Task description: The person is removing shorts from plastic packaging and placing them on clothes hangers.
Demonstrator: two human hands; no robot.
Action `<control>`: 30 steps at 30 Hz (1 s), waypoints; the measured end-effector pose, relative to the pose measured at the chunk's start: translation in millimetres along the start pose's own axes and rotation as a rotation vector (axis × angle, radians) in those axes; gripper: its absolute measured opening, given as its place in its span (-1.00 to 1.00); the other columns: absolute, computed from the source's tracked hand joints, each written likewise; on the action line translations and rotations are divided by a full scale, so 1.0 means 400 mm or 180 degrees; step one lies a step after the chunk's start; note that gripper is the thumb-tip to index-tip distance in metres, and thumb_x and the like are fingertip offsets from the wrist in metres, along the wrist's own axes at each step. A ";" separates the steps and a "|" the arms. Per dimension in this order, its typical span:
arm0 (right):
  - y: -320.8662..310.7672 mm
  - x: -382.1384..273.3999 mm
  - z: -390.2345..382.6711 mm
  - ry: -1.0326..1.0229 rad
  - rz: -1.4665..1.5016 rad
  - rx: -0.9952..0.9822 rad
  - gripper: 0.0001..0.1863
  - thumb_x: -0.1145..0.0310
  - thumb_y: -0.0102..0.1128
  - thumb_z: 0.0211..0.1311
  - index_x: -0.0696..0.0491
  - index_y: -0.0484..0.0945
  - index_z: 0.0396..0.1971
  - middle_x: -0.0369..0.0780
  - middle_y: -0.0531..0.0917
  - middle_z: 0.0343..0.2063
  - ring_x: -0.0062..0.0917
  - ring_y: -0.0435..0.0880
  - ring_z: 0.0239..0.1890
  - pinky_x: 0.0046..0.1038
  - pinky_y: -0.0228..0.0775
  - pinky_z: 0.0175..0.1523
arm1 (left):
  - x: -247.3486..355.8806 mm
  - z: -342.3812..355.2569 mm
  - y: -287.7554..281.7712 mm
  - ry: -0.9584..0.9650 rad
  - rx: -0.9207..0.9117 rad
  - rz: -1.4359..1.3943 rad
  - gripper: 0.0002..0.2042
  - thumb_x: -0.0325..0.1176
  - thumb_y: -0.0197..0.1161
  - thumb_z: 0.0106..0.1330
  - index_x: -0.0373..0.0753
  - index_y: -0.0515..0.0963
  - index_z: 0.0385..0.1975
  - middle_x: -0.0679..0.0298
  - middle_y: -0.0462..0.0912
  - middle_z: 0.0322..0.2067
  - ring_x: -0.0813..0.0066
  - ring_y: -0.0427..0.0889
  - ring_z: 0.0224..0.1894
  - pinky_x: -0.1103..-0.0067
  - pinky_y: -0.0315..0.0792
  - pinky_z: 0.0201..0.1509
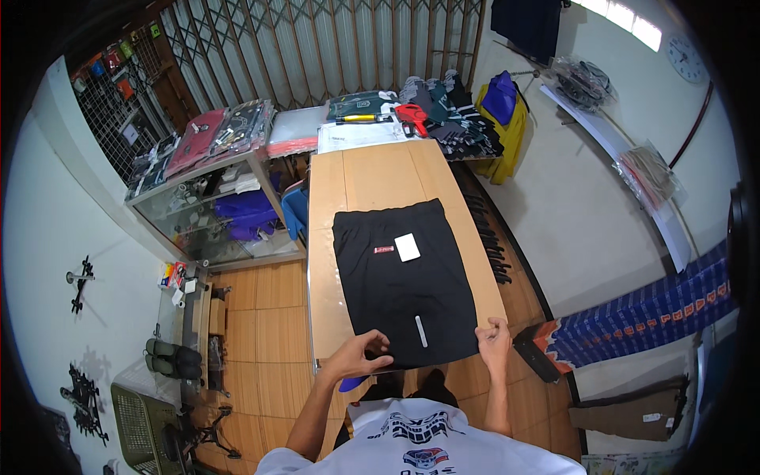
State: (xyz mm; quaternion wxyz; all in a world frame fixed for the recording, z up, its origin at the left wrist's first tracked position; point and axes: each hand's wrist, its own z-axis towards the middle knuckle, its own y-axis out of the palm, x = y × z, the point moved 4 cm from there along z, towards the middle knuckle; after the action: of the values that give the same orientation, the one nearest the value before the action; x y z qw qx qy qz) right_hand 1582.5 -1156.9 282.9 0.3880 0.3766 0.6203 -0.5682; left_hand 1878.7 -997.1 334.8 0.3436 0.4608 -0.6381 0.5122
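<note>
A pair of black shorts [396,289] lies folded and flat on the light wood table [384,174], waistband at the far end. On them are a white square tag [407,247], a small red label [383,249] and a short pale strip [421,332]. My left hand [360,354] rests at the near left corner of the shorts, thumb and fingers curved apart with fabric showing between them. At the near right corner, my right hand [494,336] pinches the edge of the shorts.
Past the table's far end lie papers [360,136], a red handheld tool [412,119] and piled dark clothes [455,119]. A glass cabinet [229,202] with packed garments on top stands left. Stacked blue boxes [641,309] are at the right.
</note>
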 end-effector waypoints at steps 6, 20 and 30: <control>0.062 -0.137 -0.052 -0.1126 -0.0982 0.0289 -0.55 0.52 0.27 0.08 0.21 0.45 0.02 0.01 0.59 -0.12 -0.13 0.55 -0.01 -0.26 0.33 0.13 | 0.000 0.018 0.063 0.0411 0.1428 0.0967 -0.59 -0.21 0.35 0.22 -0.27 0.48 0.00 0.04 0.50 0.03 0.08 0.48 0.12 0.29 0.35 0.20; 0.174 -0.087 -0.072 -0.1789 -0.2452 -0.0732 -0.30 0.03 0.11 0.27 0.06 0.26 0.34 0.09 0.04 0.41 0.04 -0.08 0.46 0.31 -0.38 0.36 | -0.061 -0.035 0.249 -0.0824 0.2327 0.2405 -0.21 0.21 -0.01 0.34 -0.25 0.08 0.40 -0.06 -0.06 0.44 -0.10 -0.12 0.47 -0.19 -0.19 0.37; 0.267 -0.201 -0.312 -0.2746 -0.1119 -0.1725 -0.51 0.44 0.21 0.12 0.14 0.45 0.10 0.06 0.19 0.36 0.07 0.05 0.42 0.31 -0.43 0.37 | -0.165 -0.422 0.337 -0.1088 0.3693 0.0499 -0.50 -0.08 0.19 0.33 -0.26 0.39 0.16 -0.02 0.32 0.26 -0.02 0.16 0.39 0.03 0.06 0.35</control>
State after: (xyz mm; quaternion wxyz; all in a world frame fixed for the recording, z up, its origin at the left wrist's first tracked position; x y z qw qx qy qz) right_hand 1706.2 -1027.1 318.7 0.5898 -0.1141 0.5827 -0.5473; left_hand 1768.9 -810.8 269.7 -0.1095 0.6002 -0.3331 0.7189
